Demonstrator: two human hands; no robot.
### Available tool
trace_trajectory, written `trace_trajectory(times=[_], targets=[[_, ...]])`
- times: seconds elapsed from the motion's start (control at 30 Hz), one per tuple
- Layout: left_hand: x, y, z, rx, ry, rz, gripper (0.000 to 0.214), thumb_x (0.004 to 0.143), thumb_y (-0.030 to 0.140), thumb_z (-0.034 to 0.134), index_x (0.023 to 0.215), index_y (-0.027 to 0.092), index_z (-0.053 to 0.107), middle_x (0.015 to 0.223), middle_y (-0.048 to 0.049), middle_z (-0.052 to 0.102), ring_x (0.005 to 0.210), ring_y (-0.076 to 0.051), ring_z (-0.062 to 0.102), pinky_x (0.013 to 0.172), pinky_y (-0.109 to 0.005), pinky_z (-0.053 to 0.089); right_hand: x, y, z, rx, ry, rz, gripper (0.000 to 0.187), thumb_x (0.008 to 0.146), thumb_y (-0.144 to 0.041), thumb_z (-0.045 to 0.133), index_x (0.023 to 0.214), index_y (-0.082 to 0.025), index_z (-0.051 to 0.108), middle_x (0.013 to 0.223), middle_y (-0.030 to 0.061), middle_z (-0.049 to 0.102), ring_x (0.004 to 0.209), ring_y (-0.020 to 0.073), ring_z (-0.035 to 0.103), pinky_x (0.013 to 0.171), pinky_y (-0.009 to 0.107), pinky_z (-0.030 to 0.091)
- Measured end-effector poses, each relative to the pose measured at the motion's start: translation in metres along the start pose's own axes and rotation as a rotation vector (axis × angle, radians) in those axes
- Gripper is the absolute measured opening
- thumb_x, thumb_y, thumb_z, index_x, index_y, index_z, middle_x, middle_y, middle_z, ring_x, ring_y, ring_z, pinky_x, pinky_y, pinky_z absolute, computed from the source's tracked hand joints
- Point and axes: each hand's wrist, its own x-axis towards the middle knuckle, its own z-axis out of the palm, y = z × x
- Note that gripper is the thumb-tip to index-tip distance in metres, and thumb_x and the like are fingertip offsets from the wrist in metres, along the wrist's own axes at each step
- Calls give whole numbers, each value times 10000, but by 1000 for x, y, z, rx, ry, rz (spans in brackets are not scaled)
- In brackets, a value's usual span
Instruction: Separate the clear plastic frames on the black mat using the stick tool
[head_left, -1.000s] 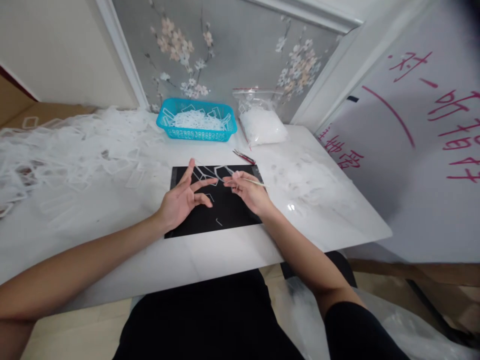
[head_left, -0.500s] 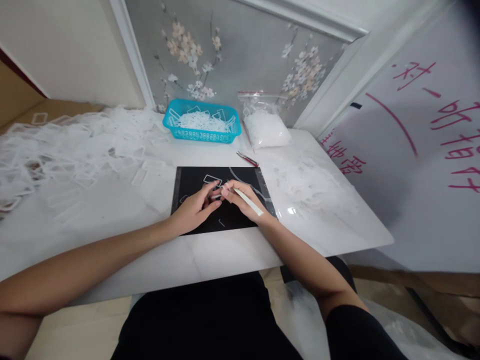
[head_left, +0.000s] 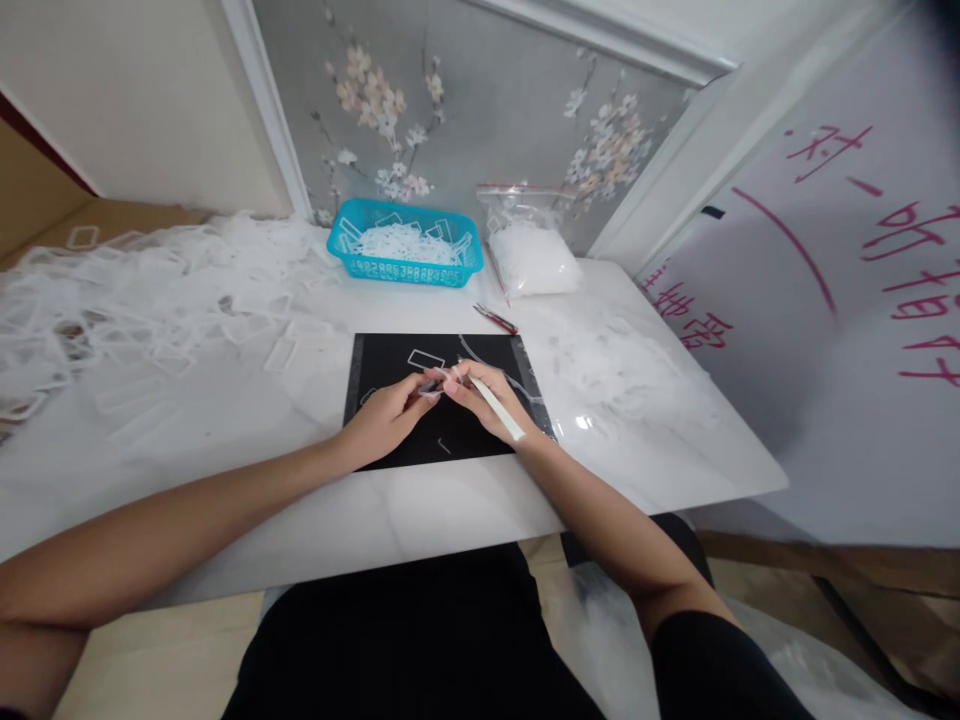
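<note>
To my left a heap of white plastic frames [head_left: 150,290] sprawls over the white table [head_left: 420,520]. My left hand [head_left: 386,415] rests on the black mat [head_left: 379,365], its fingers drawn in close and pinching a small plastic piece [head_left: 431,388] low over the middle of the mat. A loose rectangular frame [head_left: 426,358] lies just behind it, and the blue basket [head_left: 405,245] stands farther back. My right hand [head_left: 480,400] meets the left fingertip to fingertip, closed around a thin white stick [head_left: 496,408] whose tip touches the piece, and a red-handled tool [head_left: 495,318] and a clear bag [head_left: 532,255] lie beyond it.
</note>
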Motion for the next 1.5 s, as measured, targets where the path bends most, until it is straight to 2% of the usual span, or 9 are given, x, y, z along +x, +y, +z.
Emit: trace_trajectory(times=[0.13,0.23,0.37,0.47,0.57,0.7,0.87,1.13,1.5], targets=[[2,-2,0,-52,-15,12,431,984,517,434,1275,254,612,1116,-26,728,989,-222,682,910,-341,493,-1,0,2,43,-8,47,355,836,-581,665,856,-230,611,889,28,687,846,196,651,800,329,507],[3,-4,-1,-74,-40,32,419,997,501,413,1275,269,623,1167,-12,725,1048,-216,682,970,-344,483,-1,0,1,101,-32,63,335,843,-559,670,873,-231,606,929,31,719,878,194,666,874,355,510],[3,-6,-1,-50,-53,31,408,1010,477,394,1225,244,651,1102,-24,744,1029,-214,692,937,-345,496,0,0,-1,167,-77,63,281,880,-490,657,877,-216,592,989,47,738,901,178,671,924,362,486],[3,-6,-1,-2,-51,52,386,1012,461,395,1155,234,673,1037,-25,750,969,-205,697,848,-320,500,1,-1,-2,144,-77,59,282,890,-484,645,856,-210,584,991,51,741,877,171,661,871,340,486],[2,-5,-1,38,-46,64,375,997,465,428,1020,207,699,869,-17,732,779,-172,670,698,-277,466,2,-4,-2,117,-72,46,296,888,-496,643,831,-211,586,964,50,744,849,174,653,817,332,492],[2,-4,-1,80,-53,80,331,967,442,494,906,177,681,610,34,576,541,-108,505,543,-237,334,3,-3,-3,130,-90,56,288,897,-485,639,826,-210,595,934,47,743,877,181,668,792,318,493],[2,-3,0,102,-66,114,326,962,419,505,799,165,627,586,41,518,534,-93,466,549,-236,309,3,0,-3,136,-86,44,252,914,-442,632,839,-203,610,922,46,743,878,171,670,763,298,487],[3,-4,0,133,-60,147,377,991,450,442,816,173,629,599,24,538,562,-115,499,572,-252,329,3,-2,-2,129,-78,55,278,909,-469,631,832,-203,609,926,46,743,894,178,673,785,309,490],[4,-5,1,157,-98,223,311,969,397,485,769,184,590,605,27,547,560,-114,511,582,-249,330,6,10,-6,99,-97,61,283,905,-478,631,851,-201,636,941,38,740,853,160,648,747,291,458]])
